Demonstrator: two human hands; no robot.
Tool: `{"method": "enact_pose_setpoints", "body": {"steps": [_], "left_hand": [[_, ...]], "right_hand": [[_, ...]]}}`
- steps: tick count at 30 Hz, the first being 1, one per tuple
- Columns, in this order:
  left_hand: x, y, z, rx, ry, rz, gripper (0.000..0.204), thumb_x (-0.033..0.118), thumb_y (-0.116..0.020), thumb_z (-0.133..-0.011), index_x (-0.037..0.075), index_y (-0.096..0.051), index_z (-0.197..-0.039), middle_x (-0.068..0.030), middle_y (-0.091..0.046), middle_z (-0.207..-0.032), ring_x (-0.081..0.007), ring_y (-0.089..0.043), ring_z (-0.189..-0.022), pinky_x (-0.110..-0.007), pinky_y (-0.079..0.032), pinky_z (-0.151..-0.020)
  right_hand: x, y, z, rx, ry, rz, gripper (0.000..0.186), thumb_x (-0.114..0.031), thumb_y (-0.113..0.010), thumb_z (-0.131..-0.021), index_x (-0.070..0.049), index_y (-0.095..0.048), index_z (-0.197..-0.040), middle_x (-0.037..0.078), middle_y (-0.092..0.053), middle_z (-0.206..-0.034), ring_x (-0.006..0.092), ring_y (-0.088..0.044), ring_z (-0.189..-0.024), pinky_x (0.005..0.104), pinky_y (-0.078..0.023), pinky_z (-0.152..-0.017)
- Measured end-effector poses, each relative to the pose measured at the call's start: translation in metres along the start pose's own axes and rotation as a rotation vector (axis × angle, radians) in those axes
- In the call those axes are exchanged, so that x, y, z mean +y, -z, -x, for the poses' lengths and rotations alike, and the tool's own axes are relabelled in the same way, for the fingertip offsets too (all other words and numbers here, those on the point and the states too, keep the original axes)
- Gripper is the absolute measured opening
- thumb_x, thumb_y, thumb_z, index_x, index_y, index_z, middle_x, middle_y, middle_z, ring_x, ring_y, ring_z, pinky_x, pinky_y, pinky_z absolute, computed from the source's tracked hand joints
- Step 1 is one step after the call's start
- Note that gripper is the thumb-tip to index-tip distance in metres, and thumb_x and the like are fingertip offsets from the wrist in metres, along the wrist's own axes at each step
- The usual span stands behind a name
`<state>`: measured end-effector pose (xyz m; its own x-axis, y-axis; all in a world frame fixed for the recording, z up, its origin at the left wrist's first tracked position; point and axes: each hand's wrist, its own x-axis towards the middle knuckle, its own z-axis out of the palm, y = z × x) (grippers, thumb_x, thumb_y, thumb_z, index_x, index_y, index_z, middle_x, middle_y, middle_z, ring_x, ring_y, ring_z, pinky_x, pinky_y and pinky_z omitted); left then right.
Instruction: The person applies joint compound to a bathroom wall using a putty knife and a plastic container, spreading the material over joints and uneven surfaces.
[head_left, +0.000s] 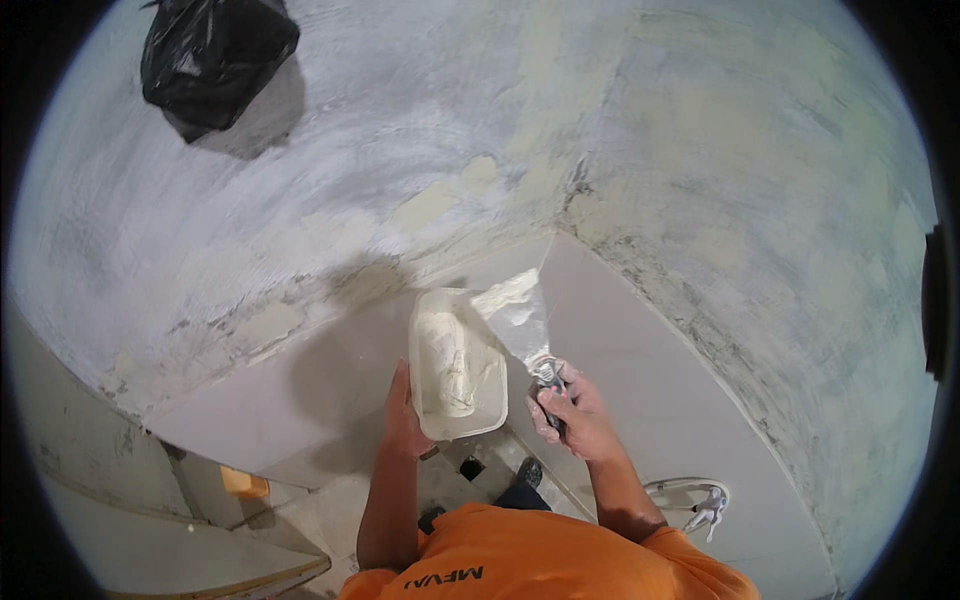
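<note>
My left hand (405,415) grips a white plastic tub (500,385) along its left side, its fingers partly hidden beneath it. Cream-coloured filler (455,365) lies heaped and smeared inside the tub. Closed around a dark handle, my right hand (575,412) holds a putty knife (528,325) whose wide metal blade points up and away from me. More filler coats the blade's far edge. The blade is just right of the tub's far end, and I cannot tell whether they touch.
Ahead, plastered walls (430,130) with patchy filler meet in a corner above a grey ledge (600,310). A black plastic bag (218,65) hangs at the upper left. A shower head with a hose (708,508) lies at the lower right. Panels (110,470) stand lower left.
</note>
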<state>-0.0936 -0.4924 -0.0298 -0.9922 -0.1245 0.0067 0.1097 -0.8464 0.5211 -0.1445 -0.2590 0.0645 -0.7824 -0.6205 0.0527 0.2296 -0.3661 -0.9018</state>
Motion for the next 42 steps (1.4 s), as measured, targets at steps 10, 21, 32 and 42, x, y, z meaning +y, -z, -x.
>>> {"method": "enact_pose_setpoints", "body": {"steps": [10,21,32,42], "left_hand": [[-0.016,-0.011,-0.014,0.056,-0.122,-0.132,0.064,0.051,-0.039,-0.106,0.01,-0.032,-0.154,-0.0131,-0.05,-0.144,-0.0311,-0.05,-0.133,-0.05,-0.044,-0.11],[-0.031,-0.055,-0.017,0.385,-0.186,-0.466,0.053,0.042,-0.046,-0.107,0.013,-0.028,-0.147,-0.0068,-0.049,-0.129,-0.0178,-0.052,-0.115,-0.037,-0.048,-0.095],[-0.048,-0.011,-0.036,0.309,-0.064,-0.124,0.074,0.06,-0.044,-0.102,0.014,-0.025,-0.157,-0.0082,-0.044,-0.15,-0.0281,-0.045,-0.138,-0.044,-0.037,-0.112],[-0.025,-0.043,-0.04,0.247,-0.183,-0.057,0.068,0.056,-0.042,-0.104,0.011,-0.035,-0.154,-0.008,-0.045,-0.152,-0.0281,-0.044,-0.14,-0.045,-0.038,-0.114]], "right_hand": [[-0.025,0.014,0.005,-0.032,0.115,0.915,0.028,-0.026,-0.064,-0.098,0.0,-0.066,-0.108,0.002,-0.056,-0.072,0.0127,-0.048,-0.063,0.0311,-0.042,-0.059],[0.007,0.03,0.009,-0.054,-0.237,0.424,0.021,-0.022,-0.058,-0.102,-0.003,-0.064,-0.107,-0.002,-0.051,-0.07,0.0049,-0.043,-0.06,0.0231,-0.035,-0.052],[-0.006,0.07,-0.005,0.188,0.024,-0.37,0.03,-0.027,-0.053,-0.103,-0.001,-0.056,-0.117,0.004,-0.055,-0.073,0.0133,-0.049,-0.056,0.0243,-0.037,-0.043],[-0.072,0.1,-0.075,0.204,0.123,0.135,0.023,-0.031,-0.05,-0.106,-0.011,-0.053,-0.095,-0.001,-0.052,-0.075,0.0095,-0.047,-0.059,0.025,-0.034,-0.05]]}}
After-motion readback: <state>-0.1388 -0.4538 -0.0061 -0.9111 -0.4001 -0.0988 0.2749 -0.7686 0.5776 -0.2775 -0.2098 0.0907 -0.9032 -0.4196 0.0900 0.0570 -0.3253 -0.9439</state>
